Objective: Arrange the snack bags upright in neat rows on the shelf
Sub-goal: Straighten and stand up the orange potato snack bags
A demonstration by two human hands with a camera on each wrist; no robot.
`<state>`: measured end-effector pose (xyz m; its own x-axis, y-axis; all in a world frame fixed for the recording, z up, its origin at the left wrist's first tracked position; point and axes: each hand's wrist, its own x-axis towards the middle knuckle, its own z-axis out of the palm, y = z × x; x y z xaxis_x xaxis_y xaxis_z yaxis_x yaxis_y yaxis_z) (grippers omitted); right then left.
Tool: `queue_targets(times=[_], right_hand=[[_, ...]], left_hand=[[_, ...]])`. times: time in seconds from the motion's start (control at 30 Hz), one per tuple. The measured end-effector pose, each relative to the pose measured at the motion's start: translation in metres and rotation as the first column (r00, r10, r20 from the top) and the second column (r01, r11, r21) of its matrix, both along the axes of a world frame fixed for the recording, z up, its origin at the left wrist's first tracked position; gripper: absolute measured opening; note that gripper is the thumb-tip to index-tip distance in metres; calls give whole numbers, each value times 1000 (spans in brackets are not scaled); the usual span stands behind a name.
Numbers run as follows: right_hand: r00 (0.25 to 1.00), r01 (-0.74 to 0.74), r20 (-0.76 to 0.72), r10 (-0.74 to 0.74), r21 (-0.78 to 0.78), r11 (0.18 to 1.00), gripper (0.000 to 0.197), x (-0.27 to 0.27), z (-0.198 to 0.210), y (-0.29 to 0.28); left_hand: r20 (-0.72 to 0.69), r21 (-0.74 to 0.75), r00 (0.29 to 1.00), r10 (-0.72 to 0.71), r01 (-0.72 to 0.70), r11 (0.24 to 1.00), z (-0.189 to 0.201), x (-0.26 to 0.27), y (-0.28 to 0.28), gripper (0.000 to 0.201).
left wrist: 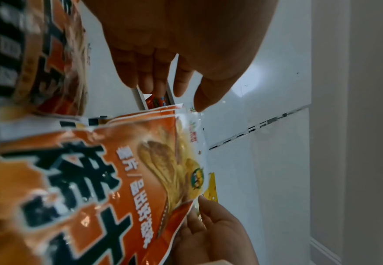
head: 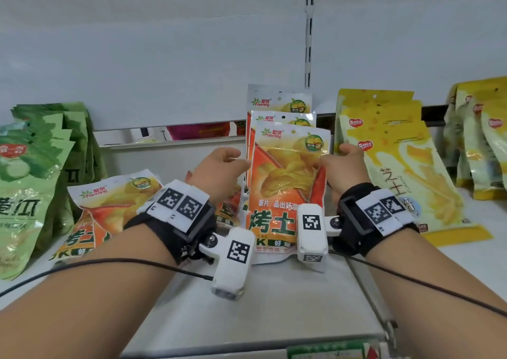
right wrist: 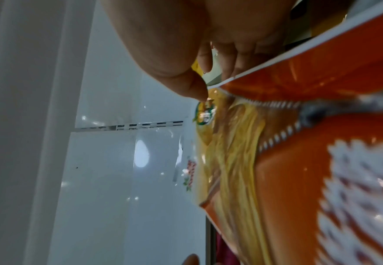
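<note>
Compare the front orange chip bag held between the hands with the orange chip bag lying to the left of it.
The front orange bag stands upright at the head of a row; the lying orange bag leans back flat-ish on the shelf, outside any row. The left hand and right hand touch the front bag's side edges; no hand touches the lying bag. The left forearm partly covers the lying bag. Both show the same orange print and Fanrong logo.
</note>
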<state>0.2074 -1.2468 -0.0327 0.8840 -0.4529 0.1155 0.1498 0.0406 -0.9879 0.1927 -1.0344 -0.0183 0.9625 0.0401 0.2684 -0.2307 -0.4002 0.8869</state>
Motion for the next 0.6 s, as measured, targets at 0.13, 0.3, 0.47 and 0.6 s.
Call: queue_targets(times=[0.13,0.3,0.47,0.6], right_hand=[[989,-100,114,95,36,994,20,-1,7,-7],[956,-192,233,176,46,980,19,-2,13,-13],[887,-442,188,421,81,894,13,-3,5,-12],[870,-485,121,478,30,874,13,-4,-12,-10]], left_hand=[[-79,-93,996,-35,27,995,0,7,-17,43],[-85,-417,994,-63,21,909,4,13,-34,33],[-98,-678,992,-77,-10,735,11,16,-44,35],[-98,-760,987,-127,8,650,8,17,-50,33]])
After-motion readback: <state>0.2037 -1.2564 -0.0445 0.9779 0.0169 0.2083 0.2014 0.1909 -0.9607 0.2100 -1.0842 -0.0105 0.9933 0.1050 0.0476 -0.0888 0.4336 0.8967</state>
